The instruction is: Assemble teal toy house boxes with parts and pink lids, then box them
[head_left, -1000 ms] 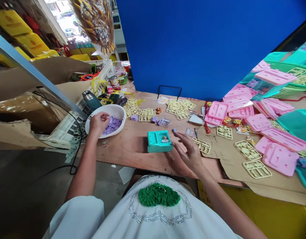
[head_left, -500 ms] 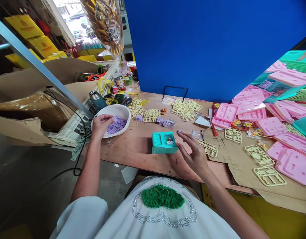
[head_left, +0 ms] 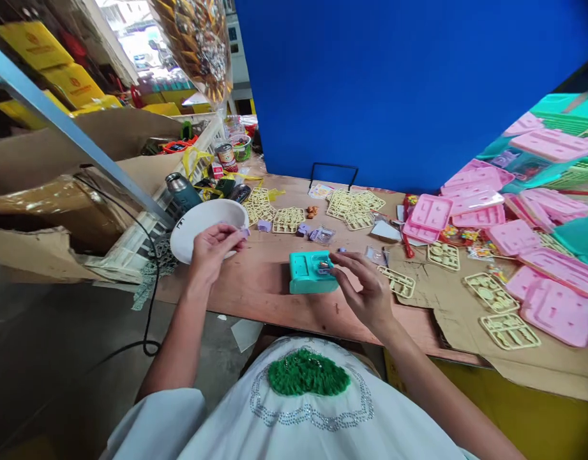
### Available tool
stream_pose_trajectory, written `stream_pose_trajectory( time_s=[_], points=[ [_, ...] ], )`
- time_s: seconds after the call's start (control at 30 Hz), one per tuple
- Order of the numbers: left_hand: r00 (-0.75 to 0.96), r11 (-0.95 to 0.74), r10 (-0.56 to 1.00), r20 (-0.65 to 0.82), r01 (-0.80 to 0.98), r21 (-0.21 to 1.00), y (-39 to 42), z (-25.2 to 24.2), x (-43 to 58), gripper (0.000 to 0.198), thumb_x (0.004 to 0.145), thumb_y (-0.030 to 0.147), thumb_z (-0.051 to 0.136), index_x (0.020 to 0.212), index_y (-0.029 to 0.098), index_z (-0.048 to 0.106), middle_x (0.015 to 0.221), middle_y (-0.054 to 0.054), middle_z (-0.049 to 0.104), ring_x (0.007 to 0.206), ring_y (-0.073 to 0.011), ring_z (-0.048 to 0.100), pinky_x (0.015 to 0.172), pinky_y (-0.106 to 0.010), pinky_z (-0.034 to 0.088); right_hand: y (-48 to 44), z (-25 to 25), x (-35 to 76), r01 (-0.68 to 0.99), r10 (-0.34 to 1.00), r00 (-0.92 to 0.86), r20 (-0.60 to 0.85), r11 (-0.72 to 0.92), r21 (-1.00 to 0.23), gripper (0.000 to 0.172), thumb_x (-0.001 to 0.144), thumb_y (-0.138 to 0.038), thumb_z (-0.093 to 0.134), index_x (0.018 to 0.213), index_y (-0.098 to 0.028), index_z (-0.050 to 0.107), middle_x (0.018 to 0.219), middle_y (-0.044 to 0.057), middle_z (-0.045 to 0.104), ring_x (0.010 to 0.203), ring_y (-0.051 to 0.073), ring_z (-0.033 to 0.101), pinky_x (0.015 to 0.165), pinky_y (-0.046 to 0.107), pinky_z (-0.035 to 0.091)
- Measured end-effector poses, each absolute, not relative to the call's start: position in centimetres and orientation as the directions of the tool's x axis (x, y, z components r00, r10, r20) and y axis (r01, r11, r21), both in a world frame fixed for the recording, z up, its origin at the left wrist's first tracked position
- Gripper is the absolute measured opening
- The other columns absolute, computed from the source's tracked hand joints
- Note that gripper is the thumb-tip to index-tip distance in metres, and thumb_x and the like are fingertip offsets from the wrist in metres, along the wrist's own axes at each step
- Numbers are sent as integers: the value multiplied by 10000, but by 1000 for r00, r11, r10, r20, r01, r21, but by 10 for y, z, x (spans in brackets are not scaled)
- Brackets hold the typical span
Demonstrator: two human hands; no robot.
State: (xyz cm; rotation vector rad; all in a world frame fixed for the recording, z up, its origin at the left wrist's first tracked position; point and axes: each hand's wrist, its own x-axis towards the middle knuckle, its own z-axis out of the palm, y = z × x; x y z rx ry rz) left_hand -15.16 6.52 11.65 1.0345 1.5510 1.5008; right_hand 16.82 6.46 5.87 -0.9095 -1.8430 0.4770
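Observation:
A small teal toy box (head_left: 309,273) stands on the wooden table near its front edge. My right hand (head_left: 363,289) rests beside it on the right, fingers curled with the fingertips on the box's top right corner. My left hand (head_left: 213,250) is lifted in front of a white bowl (head_left: 198,225) and pinches a small purple plastic piece (head_left: 244,234) between its fingertips. The bowl's contents are hidden behind that hand.
Yellow plastic part frames (head_left: 354,209) and loose purple bits (head_left: 303,229) lie behind the box. Pink trays (head_left: 514,237) and more yellow frames (head_left: 509,331) cover the right side on cardboard. A flask (head_left: 182,190), a can (head_left: 224,156) and a white crate (head_left: 131,243) stand at left. A blue panel (head_left: 394,89) closes the back.
My left hand has come out of the white bowl with a purple piece and moved toward the teal box. My right hand's fingers have curled down onto the box.

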Motion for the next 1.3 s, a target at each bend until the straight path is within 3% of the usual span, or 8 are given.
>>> stream_pose_trajectory(
  time_s=[0.27,0.37,0.6,0.83,0.97,1.1,1.2,1.3],
  points=[
    [-90,119,979,-181,-465,877,38,92,-53,476,576,426,1005,844,175,701,815,-15,795,686,-140,743,680,-251,625,67,79,125,210,732,-282,621,678,-704,154,1009,-330,683,1100,-238,765,1004,90,780,935,226,744,808,366,615],
    [-77,93,986,-147,-474,876,33,83,-42,433,612,435,995,841,186,725,824,-8,791,721,-132,742,739,-251,630,69,78,122,193,745,-294,598,659,-727,149,1026,-341,655,1015,-235,760,953,79,768,862,209,733,756,343,601],
    [-144,-4,989,-22,-181,984,20,80,-44,263,740,414,924,863,216,803,893,-44,811,781,-174,765,749,-268,617,73,83,130,225,705,-475,527,676,-701,196,1045,-329,606,916,-226,711,804,64,707,710,187,659,652,314,540],
    [-132,43,985,-112,-441,896,17,70,-40,379,695,535,945,851,211,825,822,-38,805,654,-130,696,668,-250,599,56,78,125,148,823,-354,445,519,-842,205,992,-429,705,946,-230,723,844,62,734,751,189,692,682,326,579],
    [-260,-300,922,286,-16,954,11,66,-43,98,890,353,833,921,260,841,914,-35,801,822,-160,749,753,-267,619,52,83,128,44,909,-324,263,292,-955,382,954,-604,704,929,-222,713,832,53,718,723,175,669,667,311,585],
    [-34,-628,638,769,555,545,9,70,-58,282,966,161,718,1184,321,801,1025,-37,798,935,-172,760,860,-299,616,55,101,134,49,898,-427,102,135,-990,540,942,-712,650,758,-204,658,732,30,648,705,159,613,676,288,551],
    [206,-725,505,838,628,283,13,77,-67,490,973,130,688,1417,336,672,1064,-46,790,996,-192,754,921,-315,601,59,114,137,69,841,-540,21,70,-995,565,894,-724,702,713,-194,626,691,0,581,669,133,541,632,260,478],
    [240,-721,537,809,628,292,20,75,-71,613,965,183,722,1532,344,556,1155,-68,758,1090,-218,725,1008,-351,573,64,119,140,77,848,-530,-10,37,-996,567,830,-727,769,731,-191,612,689,-20,546,642,115,483,594,247,400]
  ],
)
